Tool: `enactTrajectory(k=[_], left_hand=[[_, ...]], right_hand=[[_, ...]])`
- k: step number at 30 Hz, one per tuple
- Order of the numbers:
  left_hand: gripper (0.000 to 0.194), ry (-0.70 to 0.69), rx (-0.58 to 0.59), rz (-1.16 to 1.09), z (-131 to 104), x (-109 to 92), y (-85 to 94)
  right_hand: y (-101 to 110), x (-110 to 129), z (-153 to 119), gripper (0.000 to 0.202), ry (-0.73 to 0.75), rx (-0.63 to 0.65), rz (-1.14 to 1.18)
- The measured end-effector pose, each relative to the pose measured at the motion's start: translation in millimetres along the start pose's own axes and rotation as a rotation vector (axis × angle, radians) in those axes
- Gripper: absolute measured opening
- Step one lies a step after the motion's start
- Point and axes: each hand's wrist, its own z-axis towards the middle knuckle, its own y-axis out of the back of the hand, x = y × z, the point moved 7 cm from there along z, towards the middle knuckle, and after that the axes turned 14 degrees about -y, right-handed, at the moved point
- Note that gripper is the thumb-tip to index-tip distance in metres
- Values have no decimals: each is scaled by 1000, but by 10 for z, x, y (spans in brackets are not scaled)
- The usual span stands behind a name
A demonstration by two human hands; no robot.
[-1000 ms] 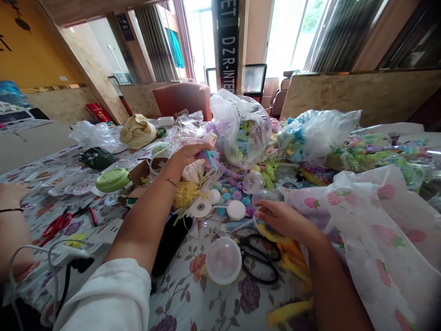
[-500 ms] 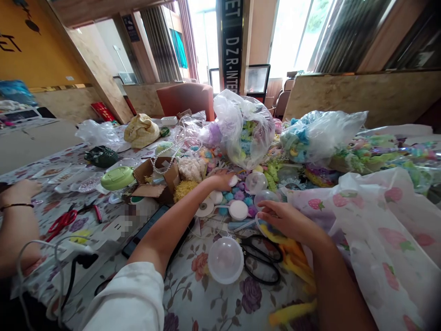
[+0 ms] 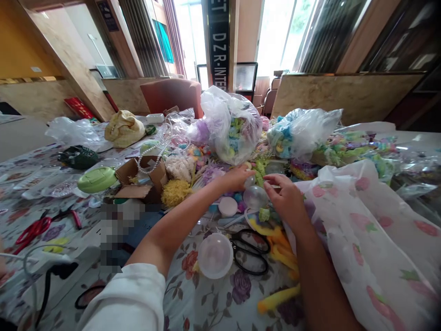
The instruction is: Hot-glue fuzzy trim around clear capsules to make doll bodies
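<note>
My left hand (image 3: 240, 178) reaches over the middle of the pile, fingers bent together by a small clear plastic dome (image 3: 249, 182); what they grip is too small to tell. To its right my right hand (image 3: 283, 195) is raised with its fingers apart and nothing in them. Between and below the hands lie a larger clear dome (image 3: 255, 197) and a small yellow-green piece (image 3: 264, 214). A round white disc (image 3: 228, 207) sits left of them. Nearer to me are a translucent bowl (image 3: 215, 255) and black-handled scissors (image 3: 251, 257) on the floral cloth.
Yellow and orange fuzzy strips (image 3: 280, 250) lie by my right forearm, beside a strawberry-print plastic sheet (image 3: 365, 220). Stuffed clear bags (image 3: 234, 128) stand behind. On the left are a cardboard box (image 3: 138, 184), a green case (image 3: 97, 179), red-handled tools (image 3: 36, 230) and cables.
My left hand has moved right and away from me, off the white disc. My right hand has lifted slightly, and the yellow-green piece now shows beneath it. The view has shifted right; another person's arm has mostly left it.
</note>
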Motion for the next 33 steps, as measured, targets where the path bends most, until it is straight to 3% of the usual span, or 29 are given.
enactTrajectory(k=[3, 7, 11, 16, 21, 25, 30, 33], left_hand=[[72, 66, -57, -95, 34, 174, 19], [79, 183, -202, -196, -159, 498, 314], [76, 353, -333, -254, -460, 869, 580], [74, 496, -451, -186, -629, 1073, 639], [76, 523, -406, -54, -515, 1055, 451], [63, 505, -307, 48, -445, 929, 325], [34, 358, -242, 131, -214, 568, 336], [33, 197, -134, 91, 76, 392, 180]], right_hand=[[127, -112, 32, 30, -108, -48, 289], [164, -152, 17, 29, -223, -10, 537], [149, -137, 3, 29, -243, 25, 554], [93, -162, 35, 31, -144, -19, 376], [-360, -63, -64, 36, 68, 30, -164], [-670, -115, -162, 50, 88, 75, -564], [-692, -140, -179, 63, 43, 111, -743], [-638, -102, -190, 61, 29, 137, -765]])
